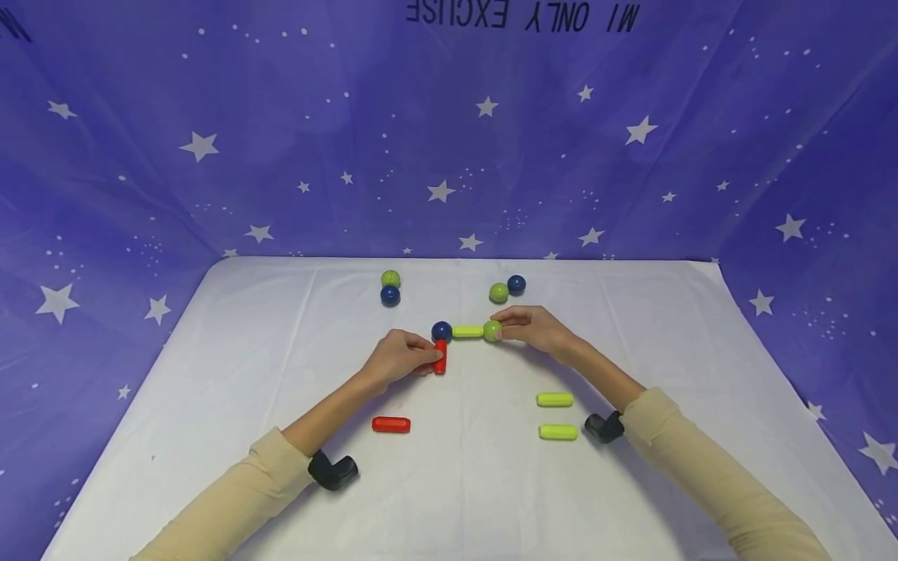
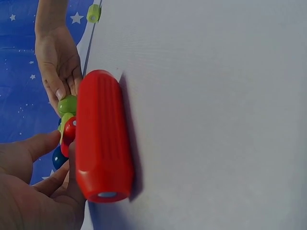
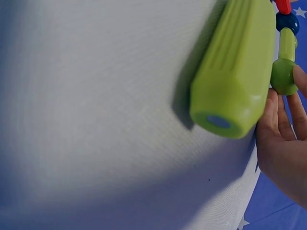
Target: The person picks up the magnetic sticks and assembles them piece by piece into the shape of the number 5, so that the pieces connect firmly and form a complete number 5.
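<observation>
Here, left hand (image 1: 397, 358) pinches red rod (image 1: 440, 364)

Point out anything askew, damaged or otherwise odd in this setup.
The black lettering on the starry backdrop looks odd: it is upside down. Otherwise nothing stands out; the held red rod and green ball show no visible damage.

Inverted black lettering (image 1: 522, 14) on the starred backdrop (image 1: 393, 164), beyond the far edge of the tabletop (image 1: 231, 343), reads "MI ONLY EXCUSE"; a leftmost fragment (image 1: 12, 26) is illegible.
</observation>
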`<state>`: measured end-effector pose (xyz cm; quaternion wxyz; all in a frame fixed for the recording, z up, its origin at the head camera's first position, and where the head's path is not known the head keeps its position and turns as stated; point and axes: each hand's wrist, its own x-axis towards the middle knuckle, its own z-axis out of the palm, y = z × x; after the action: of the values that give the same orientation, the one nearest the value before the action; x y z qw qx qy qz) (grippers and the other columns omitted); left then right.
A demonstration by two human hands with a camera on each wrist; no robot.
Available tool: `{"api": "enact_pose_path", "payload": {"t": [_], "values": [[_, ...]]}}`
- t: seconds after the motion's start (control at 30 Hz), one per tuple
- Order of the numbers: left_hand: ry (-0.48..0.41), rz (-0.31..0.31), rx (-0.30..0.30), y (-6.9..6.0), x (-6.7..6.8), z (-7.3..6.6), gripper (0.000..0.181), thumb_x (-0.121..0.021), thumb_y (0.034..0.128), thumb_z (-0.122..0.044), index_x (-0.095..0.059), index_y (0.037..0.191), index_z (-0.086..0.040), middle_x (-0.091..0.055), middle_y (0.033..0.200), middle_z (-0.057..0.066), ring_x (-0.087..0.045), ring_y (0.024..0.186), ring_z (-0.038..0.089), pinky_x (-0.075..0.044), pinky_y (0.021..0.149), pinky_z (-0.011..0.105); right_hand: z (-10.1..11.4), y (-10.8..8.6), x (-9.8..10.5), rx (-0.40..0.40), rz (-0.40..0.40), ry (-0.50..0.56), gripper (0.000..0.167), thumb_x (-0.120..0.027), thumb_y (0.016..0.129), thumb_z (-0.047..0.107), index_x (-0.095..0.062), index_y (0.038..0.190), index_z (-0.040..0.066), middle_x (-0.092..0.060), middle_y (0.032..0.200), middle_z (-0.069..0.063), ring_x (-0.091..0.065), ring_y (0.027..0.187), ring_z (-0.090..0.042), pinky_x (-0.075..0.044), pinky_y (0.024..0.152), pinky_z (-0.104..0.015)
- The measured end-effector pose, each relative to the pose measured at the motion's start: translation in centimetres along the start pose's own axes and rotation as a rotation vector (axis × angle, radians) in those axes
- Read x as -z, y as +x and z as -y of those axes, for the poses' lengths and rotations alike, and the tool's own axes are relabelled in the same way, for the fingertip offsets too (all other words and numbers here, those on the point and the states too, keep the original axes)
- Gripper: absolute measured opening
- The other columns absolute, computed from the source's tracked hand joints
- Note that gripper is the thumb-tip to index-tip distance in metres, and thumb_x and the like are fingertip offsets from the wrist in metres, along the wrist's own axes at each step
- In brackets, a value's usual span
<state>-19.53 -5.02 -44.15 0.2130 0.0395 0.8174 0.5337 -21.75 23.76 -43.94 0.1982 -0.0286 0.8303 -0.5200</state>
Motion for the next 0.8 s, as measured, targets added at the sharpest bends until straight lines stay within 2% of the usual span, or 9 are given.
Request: {"api": "enact_pose_path", "payload": {"t": [0.2, 0.43, 0.63, 0.8], "values": [[0.008, -0.002, 0.006, -0.22, 0.02, 0.05, 0.021, -0.076, 0.089, -0.015, -0.074, 0.103, 0.0, -0.071, 0.077, 0.003, -0.065, 0.07, 0.014, -0.051, 0.065, 0.025, 0.17, -0.12, -0.09, 0.005, 0.014, 0.012, 0.045, -0.072, 0.093, 0.017, -0.061, 0.134, 0.002, -0.065, 0.125, -0.015, -0.057, 0.116, -0.028, -0.042, 0.099, -0.048], [0.009, -0.011, -0.004, -0.23, 0.11, 0.14, 0.021, -0.076, 0.0891, -0.016, -0.074, 0.103, 0.0, -0.071, 0.077, 0.003, -0.066, 0.071, 0.015, -0.051, 0.066, 0.026, 0.25, -0.25, -0.04, 0.012, 0.013, 0.022, 0.047, -0.075, 0.091, 0.021, -0.062, 0.133, 0.005, -0.065, 0.124, -0.013, -0.057, 0.116, -0.026, -0.042, 0.1, -0.046], [0.024, -0.072, -0.045, -0.03, 0.45, 0.19, 0.028, -0.075, 0.0891, -0.017, -0.07, 0.11, 0.001, -0.071, 0.083, 0.004, -0.067, 0.075, 0.016, -0.051, 0.067, 0.027, 0.29, -0.3, -0.13, 0.02, 0.019, 0.034, 0.047, -0.075, 0.091, 0.019, -0.061, 0.133, 0.003, -0.065, 0.125, -0.014, -0.058, 0.116, -0.026, -0.042, 0.101, -0.047], [0.068, -0.1, -0.112, 0.6, 0.51, -0.05, 0.038, -0.076, 0.0895, -0.018, -0.067, 0.122, -0.001, -0.071, 0.096, 0.007, -0.066, 0.084, 0.02, -0.052, 0.069, 0.029, 0.22, -0.21, -0.07, 0.017, 0.015, 0.039, 0.047, -0.075, 0.091, 0.019, -0.062, 0.133, 0.003, -0.066, 0.124, -0.013, -0.058, 0.115, -0.025, -0.042, 0.101, -0.046]]}}
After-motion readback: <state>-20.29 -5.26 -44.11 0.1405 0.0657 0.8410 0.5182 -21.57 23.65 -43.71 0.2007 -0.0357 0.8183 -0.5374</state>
